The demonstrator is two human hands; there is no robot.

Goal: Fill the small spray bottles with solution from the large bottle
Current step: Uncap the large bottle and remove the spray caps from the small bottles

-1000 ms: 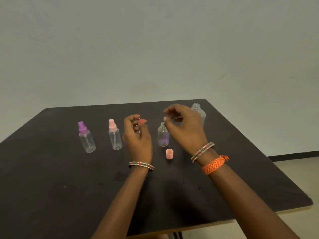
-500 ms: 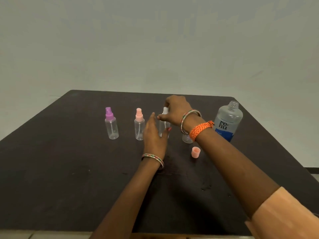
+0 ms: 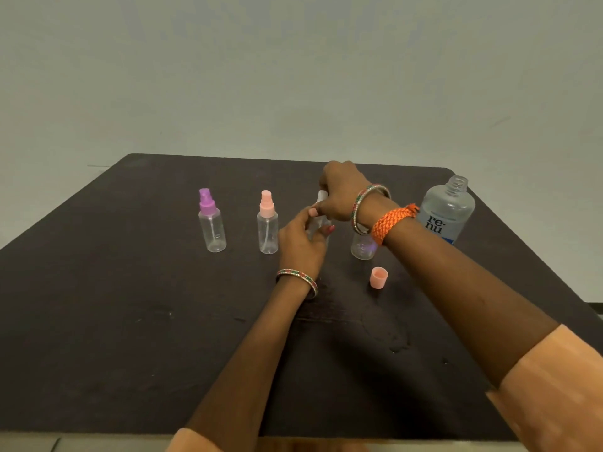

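Fingers of the right hand [image 3: 339, 194] curl down over the white top of a small clear spray bottle [image 3: 321, 220] at the middle of a dark table [image 3: 130, 321], while the left hand [image 3: 301, 238] cups the bottle's body from the near side, thumb tip pressed against its upper part. Most of this bottle is hidden behind the two hands; only a sliver of its white head and clear wall shows, and whether the top is seated or lifted cannot be told.

Just right of it, a second clear bottle [image 3: 363, 247] stands open, its neck and shoulder blocked by the right wrist with its bangle and orange woven band [image 3: 390, 223]. A pink cap [image 3: 378, 277] lies nearer the person, mouth up, apart from that bottle.

To the left stand a pink-topped spray bottle [image 3: 267, 223] and, farther left, a purple-topped spray bottle [image 3: 211, 221], both upright and looking empty.

At the right edge of the table the large bottle [image 3: 447, 212] stands uncapped, its blue label partly covered by the right forearm. Peach sleeves are cut off at the frame's lower edge.
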